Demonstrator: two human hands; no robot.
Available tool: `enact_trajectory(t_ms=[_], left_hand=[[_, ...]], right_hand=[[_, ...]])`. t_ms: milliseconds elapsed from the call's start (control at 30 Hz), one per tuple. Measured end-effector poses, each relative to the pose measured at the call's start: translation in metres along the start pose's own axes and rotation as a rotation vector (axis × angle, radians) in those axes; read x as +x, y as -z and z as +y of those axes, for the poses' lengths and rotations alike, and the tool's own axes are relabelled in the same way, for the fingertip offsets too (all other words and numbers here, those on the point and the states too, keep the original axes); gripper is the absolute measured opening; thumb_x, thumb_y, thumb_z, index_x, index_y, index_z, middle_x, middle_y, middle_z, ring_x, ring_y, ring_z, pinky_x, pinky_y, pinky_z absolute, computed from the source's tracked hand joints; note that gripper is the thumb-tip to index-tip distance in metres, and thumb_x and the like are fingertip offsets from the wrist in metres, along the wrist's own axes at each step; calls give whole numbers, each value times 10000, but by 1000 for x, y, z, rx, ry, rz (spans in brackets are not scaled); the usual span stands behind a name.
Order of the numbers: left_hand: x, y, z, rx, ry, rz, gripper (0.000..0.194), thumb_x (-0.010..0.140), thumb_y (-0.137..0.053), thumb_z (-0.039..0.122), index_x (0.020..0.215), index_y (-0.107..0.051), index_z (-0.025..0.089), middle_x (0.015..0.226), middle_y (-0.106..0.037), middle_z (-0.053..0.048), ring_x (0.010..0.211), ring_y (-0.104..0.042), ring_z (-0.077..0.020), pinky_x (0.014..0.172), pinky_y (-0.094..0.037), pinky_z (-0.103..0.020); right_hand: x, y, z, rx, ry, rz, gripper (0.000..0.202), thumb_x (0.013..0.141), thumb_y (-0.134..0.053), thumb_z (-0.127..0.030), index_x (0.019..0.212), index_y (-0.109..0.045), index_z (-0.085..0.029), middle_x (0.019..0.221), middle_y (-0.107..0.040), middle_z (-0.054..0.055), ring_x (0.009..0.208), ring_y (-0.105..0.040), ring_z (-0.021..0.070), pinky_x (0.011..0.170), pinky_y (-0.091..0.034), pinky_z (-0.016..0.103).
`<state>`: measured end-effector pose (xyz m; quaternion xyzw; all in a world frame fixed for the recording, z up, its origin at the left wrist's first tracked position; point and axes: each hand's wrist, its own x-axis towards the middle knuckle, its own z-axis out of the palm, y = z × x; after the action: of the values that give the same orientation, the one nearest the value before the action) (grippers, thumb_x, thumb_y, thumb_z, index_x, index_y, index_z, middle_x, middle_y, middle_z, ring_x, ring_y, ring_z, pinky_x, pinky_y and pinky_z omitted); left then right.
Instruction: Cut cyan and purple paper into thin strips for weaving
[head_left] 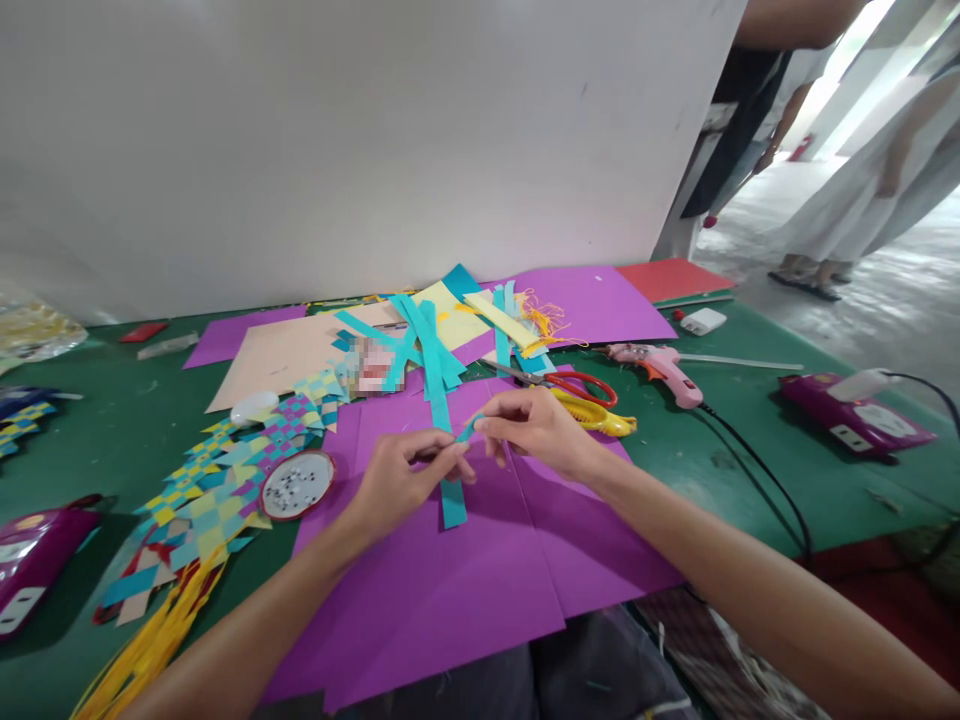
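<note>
Between my two hands is a small folded piece of teal paper strip [469, 430]. My left hand [412, 470] pinches one end of it between thumb and fingers. My right hand [529, 425] pinches the other end, a little higher. Below them a longer teal paper strip [453, 505] lies on purple paper sheets [450, 610]. More teal strips [431, 350] are heaped just beyond my hands. Red-handled scissors [581, 385] and a yellow-handled tool [600, 415] rest behind my right hand. To the left of my left hand stands a round dish of googly eyes [298, 485].
A pink glue gun [660, 368] with a black cord lies on the green table [720, 440], near a purple power strip [855, 415]. Woven paper pieces [225, 470] and yellow cords [161, 640] spread at left. A white panel [337, 150] rises behind; people stand at right.
</note>
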<state>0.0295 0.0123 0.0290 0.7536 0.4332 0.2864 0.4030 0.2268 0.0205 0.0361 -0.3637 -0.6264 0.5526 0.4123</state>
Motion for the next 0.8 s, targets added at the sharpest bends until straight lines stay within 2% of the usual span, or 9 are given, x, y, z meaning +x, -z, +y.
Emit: enact_trajectory(t_ms=[467, 600, 700, 800], left_hand=[[3, -4, 4, -142, 65, -20, 254, 874, -557, 343, 761, -687, 156, 749, -742, -37, 652, -686, -140, 622, -552, -202], [3, -4, 2, -109, 43, 17, 246, 874, -560, 334, 761, -694, 161, 756, -745, -37, 658, -692, -146, 636, -556, -212], [1, -3, 1, -73, 16, 51, 230, 872, -565, 317, 771, -706, 164, 749, -745, -32, 665, -693, -148, 639, -552, -212], [0, -3, 1, -88, 12, 56, 212, 865, -573, 313, 802, -710, 164, 761, -748, -31, 686, -698, -161, 652, -555, -225]], right_hand=[[1, -1, -4, -41, -29, 171, 265, 797, -596, -220, 550, -528, -151, 456, -525, -33, 407, -426, 48, 430, -310, 197], [3, 2, 0, -12, -51, 110, 248, 801, -603, -265, 590, -546, -148, 495, -551, -25, 405, -414, 43, 405, -284, 188], [4, 1, 6, 32, -108, 9, 181, 780, -631, -286, 672, -587, -148, 546, -578, -18, 440, -481, 62, 392, -280, 183], [3, -3, 11, 39, -75, -29, 172, 770, -645, -289, 683, -611, -144, 566, -590, -8, 492, -538, 87, 413, -314, 191]])
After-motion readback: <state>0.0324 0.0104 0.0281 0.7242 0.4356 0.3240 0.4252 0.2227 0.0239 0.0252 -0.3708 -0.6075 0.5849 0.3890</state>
